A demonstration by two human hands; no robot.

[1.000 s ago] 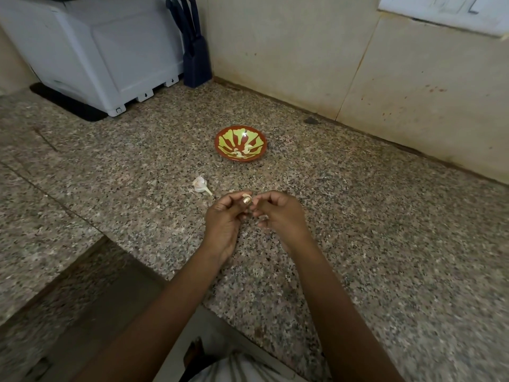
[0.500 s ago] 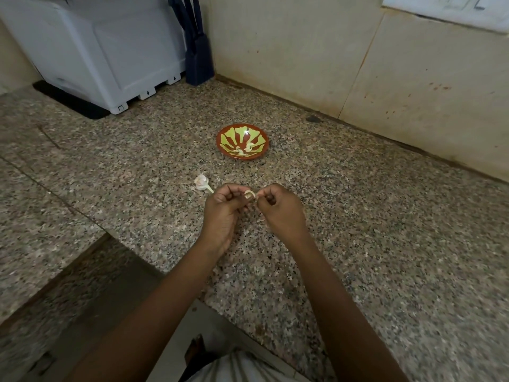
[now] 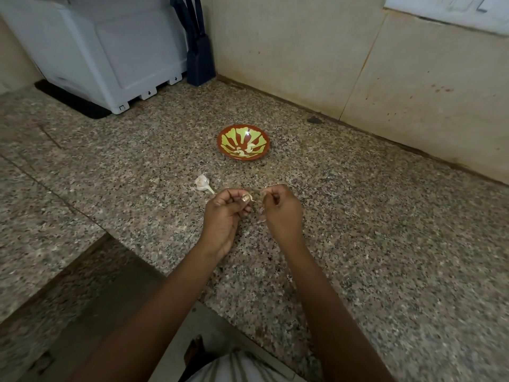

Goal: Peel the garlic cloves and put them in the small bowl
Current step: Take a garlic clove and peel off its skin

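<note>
Centre of frame, just above the worktop (image 3: 358, 230), both hands are at work on one garlic clove (image 3: 246, 199). Left hand (image 3: 225, 216) has its fingers curled round the clove, thumb on top, w/ the pale tip poking out toward the right. Right hand (image 3: 282, 213) sits just beside it, not touching. Its thumb & forefinger are pinched narrow on what looks like a skin sliver (image 3: 265, 191) (too small to be sure), other fingers curled in. A few skin flakes (image 3: 261, 219) lie on the worktop below and between the hands.

Step in hand, as I read it: mid-peel, skin coming off in strips, clove not yet bare.

Small bowl (image 3: 244, 158) is above the hands, mid-frame, well apart from them, w/ a couple of peeled cloves (image 3: 245, 151) already in it. The rest of the garlic head (image 3: 202, 183) lies just upper left of the left hand.

Next move prob. calls for dropping the sliver, then re-pinching at a loose edge on the clove, left hand turning it to expose what's left. Only when it's clean does it go fwd to the bowl.
</note>
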